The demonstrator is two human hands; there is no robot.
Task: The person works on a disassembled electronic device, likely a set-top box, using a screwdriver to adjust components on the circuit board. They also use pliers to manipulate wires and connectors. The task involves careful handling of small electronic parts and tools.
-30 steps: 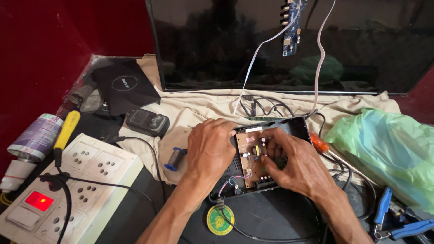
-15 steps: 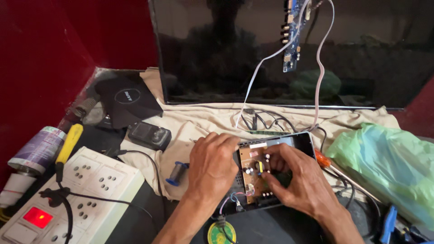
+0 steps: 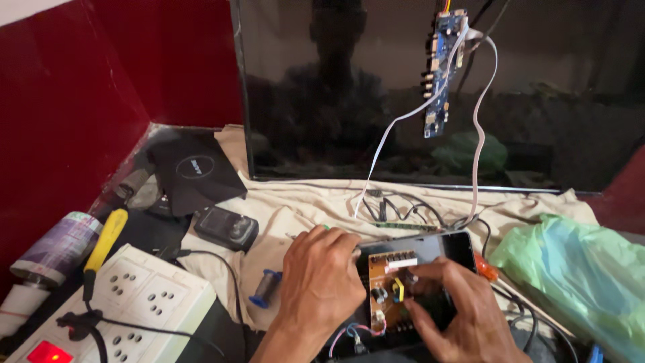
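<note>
A dark bench (image 3: 144, 232) is carrying a beige cloth (image 3: 302, 208); a white socket board (image 3: 127, 302), a black pouch (image 3: 191, 168) and a tape roll (image 3: 57, 245) are lying at its left.

Both wrists cut off at the bottom edge. Left part of the brown circuit board (image 3: 390, 289) hidden behind the left hand (image 3: 321, 286). Power strip (image 3: 114, 312) and green bag (image 3: 578, 279) cropped by edges.

Dark flat screen (image 3: 537, 87) upright behind; green plastic bag (image 3: 578, 275) right
</note>
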